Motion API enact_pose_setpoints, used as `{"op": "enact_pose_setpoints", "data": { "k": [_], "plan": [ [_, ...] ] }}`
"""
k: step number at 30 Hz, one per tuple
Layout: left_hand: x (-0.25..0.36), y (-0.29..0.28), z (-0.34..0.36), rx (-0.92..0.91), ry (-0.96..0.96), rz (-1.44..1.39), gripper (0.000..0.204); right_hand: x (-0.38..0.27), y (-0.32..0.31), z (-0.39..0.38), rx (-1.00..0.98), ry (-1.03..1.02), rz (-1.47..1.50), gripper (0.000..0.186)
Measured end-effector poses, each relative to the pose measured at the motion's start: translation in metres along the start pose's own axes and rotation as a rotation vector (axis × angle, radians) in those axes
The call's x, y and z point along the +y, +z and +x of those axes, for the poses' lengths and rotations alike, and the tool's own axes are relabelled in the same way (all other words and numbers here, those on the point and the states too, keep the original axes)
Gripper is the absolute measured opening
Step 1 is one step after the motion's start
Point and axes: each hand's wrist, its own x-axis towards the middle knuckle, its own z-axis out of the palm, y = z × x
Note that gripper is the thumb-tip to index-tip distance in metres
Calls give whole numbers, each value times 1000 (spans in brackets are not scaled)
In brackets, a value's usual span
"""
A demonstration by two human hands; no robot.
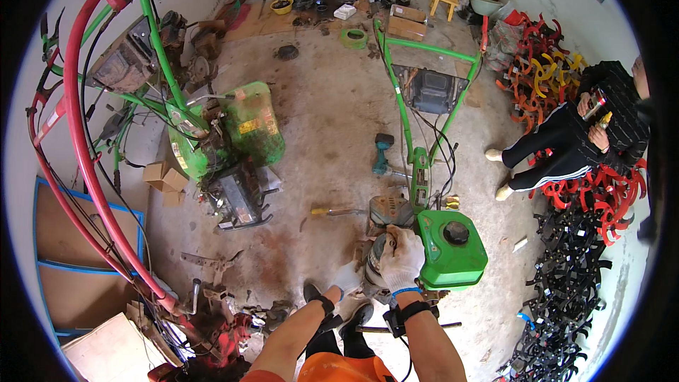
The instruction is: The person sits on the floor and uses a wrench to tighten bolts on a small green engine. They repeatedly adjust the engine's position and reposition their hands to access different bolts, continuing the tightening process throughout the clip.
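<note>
A green tiller [442, 237] with a green fuel tank and long green handlebars stands on the concrete floor before me. My right hand [402, 256], in a white work glove, rests flat on the round grey engine part [380, 260] beside the tank. My left hand [346, 279], also gloved, grips the lower left side of that same engine part; its fingers are mostly hidden. A cordless drill [382, 153] lies on the floor beyond the engine, and a yellow-handled tool [332, 211] lies to the left of it.
A second green tiller [233, 141] with red and green handlebars stands at the left. A person in black [587, 134] sits at the right among piles of red, yellow and black tiller blades [566, 276]. Cardboard boxes [164, 178], tape and parts litter the floor.
</note>
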Motion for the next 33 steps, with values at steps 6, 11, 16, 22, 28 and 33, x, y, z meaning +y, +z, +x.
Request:
{"op": "enact_pose_setpoints", "data": {
  "k": [6, 11, 16, 22, 28, 33],
  "plan": [
    [3, 2, 1, 65, 21, 113, 41, 0, 1, -1, 38, -22, 0, 18],
    [-2, 1, 9, -17, -32, 143, 33, -1, 0, -1, 12, 17, -1, 18],
    [-16, 15, 3, 193, 171, -25, 33, -1, -1, 0, 4, 16, 12, 21],
    [-12, 6, 13, 3, -29, 143, 34, -3, -1, 0, -1, 12, -11, 19],
    [-18, 11, 9, 144, 143, 47, 35, -1, 1, 0, 7, 8, -25, 18],
    [-16, 12, 13, 32, -6, 32, 34, -1, 0, 0, -17, 30, -26, 17]
  ]
}}
